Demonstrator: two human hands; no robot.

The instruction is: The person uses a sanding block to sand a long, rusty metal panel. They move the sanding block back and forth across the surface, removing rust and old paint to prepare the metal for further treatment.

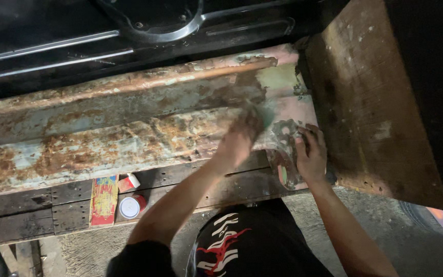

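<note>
A long rusty metal panel (pixel 108 128) with flaking pale blue paint lies across wooden planks. Its right end carries pale green and pink filler patches (pixel 278 82). My left hand (pixel 239 138) is blurred against that end, fingers curled, with a pale greenish smear at the fingertips. Whether it holds anything cannot be made out. My right hand (pixel 312 154) grips the edge of a small flat board (pixel 282 154) smeared with pink and green paste, just below the panel's right end.
A small red can with a white lid (pixel 129 207), a small red-and-white tube (pixel 128 182) and a paint-streaked flat stick (pixel 104 200) lie on the planks (pixel 37 210) at lower left. A large worn wooden block (pixel 370 102) stands right. Dark metal framework (pixel 129 31) sits behind.
</note>
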